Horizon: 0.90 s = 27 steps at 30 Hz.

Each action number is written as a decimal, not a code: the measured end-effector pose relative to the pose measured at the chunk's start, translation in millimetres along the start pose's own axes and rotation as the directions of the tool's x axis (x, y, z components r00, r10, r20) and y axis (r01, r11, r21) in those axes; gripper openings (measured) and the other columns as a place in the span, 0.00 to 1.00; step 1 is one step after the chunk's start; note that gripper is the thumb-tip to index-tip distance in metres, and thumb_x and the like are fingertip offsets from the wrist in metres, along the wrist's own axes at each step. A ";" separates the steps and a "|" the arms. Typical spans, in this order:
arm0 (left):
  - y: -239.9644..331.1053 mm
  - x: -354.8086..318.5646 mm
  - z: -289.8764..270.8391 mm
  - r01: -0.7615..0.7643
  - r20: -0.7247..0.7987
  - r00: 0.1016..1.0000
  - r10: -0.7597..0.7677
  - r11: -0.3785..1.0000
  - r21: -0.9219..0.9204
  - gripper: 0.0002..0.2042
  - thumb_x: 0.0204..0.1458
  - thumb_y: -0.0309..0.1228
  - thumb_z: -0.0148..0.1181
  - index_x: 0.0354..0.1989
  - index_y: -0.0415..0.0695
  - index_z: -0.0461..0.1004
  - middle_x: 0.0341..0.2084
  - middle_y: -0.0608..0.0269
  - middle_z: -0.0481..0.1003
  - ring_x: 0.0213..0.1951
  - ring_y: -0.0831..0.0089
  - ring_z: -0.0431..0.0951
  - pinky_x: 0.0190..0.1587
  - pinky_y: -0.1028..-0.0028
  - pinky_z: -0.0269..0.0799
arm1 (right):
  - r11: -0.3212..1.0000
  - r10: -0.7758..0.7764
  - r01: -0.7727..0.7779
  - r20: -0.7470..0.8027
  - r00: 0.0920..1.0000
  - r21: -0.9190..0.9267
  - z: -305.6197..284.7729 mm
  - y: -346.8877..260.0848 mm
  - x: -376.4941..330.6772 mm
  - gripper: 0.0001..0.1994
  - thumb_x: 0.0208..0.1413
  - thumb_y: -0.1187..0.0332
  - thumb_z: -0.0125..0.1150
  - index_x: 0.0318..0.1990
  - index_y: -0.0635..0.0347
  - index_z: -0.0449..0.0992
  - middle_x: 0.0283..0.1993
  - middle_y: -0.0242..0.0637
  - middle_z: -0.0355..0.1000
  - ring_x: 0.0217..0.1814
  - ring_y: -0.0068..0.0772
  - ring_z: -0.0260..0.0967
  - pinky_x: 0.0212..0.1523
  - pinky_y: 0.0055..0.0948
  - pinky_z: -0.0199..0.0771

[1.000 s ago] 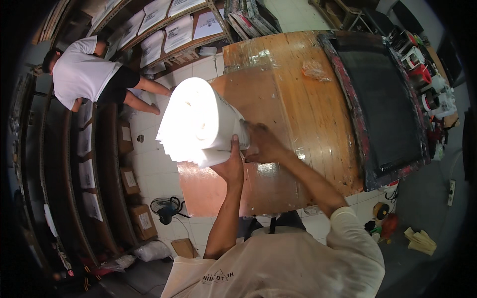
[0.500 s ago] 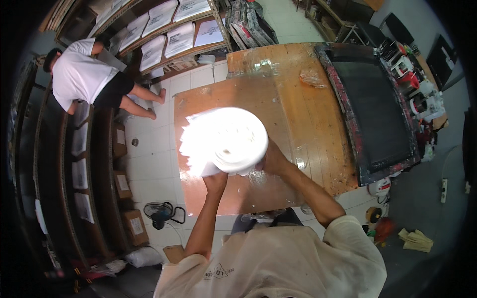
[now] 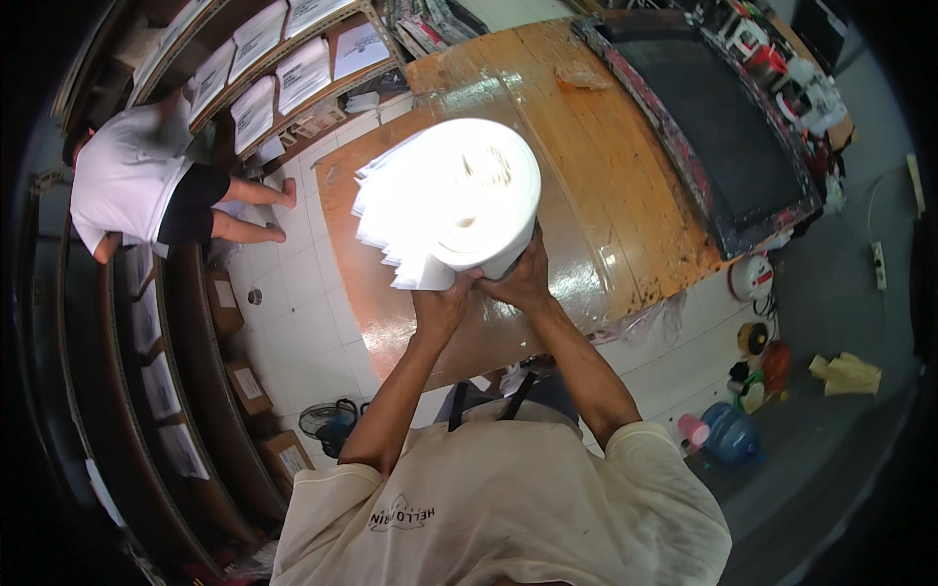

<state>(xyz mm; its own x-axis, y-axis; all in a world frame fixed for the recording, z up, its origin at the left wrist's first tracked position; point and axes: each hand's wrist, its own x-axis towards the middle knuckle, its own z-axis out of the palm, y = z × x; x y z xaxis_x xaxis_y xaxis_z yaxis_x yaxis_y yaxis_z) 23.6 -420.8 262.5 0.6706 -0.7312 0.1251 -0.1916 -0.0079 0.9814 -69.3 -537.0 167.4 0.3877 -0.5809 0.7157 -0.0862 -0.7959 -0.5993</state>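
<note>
A thick rolled bundle of white paper sheets (image 3: pixel 454 200) stands on end above the wooden table (image 3: pixel 596 186), its loose sheet edges fanning out to the left. My left hand (image 3: pixel 442 303) grips the bundle's near lower edge. My right hand (image 3: pixel 523 278) grips the same edge just to the right, the two hands nearly touching. Both forearms reach up from my cream shirt at the bottom.
A dark printing screen in a stained frame (image 3: pixel 718 127) lies on the table's right part. Another person in a white shirt (image 3: pixel 132 181) crouches by shelves of paper stacks (image 3: pixel 283 68) at the left. A fan (image 3: pixel 327 422), cardboard boxes and a blue water bottle (image 3: pixel 728 435) sit on the tiled floor.
The bundle has swung from my left to straight in front of me and turned end-on toward the camera. My hands have come together under it.
</note>
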 end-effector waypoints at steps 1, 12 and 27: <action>-0.2 1.3 2.0 0.026 -0.014 1.000 -0.027 0.998 -0.053 0.17 0.51 0.23 0.70 0.47 0.33 0.74 0.39 0.57 0.78 0.41 0.68 0.78 0.47 0.70 0.74 | 0.999 0.021 -0.020 -0.030 0.999 0.028 6.0 1.5 -3.0 0.60 0.38 0.50 0.80 0.69 0.72 0.42 0.65 0.64 0.56 0.63 0.69 0.61 0.62 0.58 0.65; 10.6 3.4 52.5 0.134 -0.218 0.960 -0.179 0.970 -0.203 0.37 0.45 0.28 0.76 0.61 0.29 0.60 0.56 0.44 0.68 0.56 0.59 0.70 0.61 0.64 0.64 | 0.967 0.231 -0.254 0.355 0.906 0.019 -11.0 -0.7 -9.3 0.52 0.48 0.62 0.72 0.72 0.71 0.40 0.72 0.65 0.48 0.75 0.64 0.47 0.73 0.54 0.48; 5.5 47.0 -71.4 0.234 -0.178 0.962 -0.207 0.961 0.146 0.21 0.58 0.33 0.65 0.54 0.30 0.71 0.46 0.53 0.77 0.45 0.67 0.77 0.50 0.67 0.73 | 0.617 0.307 -0.746 0.797 0.520 0.249 -35.5 -35.7 133.6 0.52 0.39 0.57 0.78 0.70 0.64 0.52 0.68 0.53 0.60 0.68 0.51 0.61 0.67 0.43 0.63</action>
<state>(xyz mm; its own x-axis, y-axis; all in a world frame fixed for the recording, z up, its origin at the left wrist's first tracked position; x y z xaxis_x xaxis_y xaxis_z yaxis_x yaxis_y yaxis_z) 105.2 -406.5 284.1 0.8121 -0.5807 -0.0572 -0.1321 -0.2783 0.9514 -47.0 -592.3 297.2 0.9066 -0.4105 -0.0975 -0.1137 -0.0152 -0.9934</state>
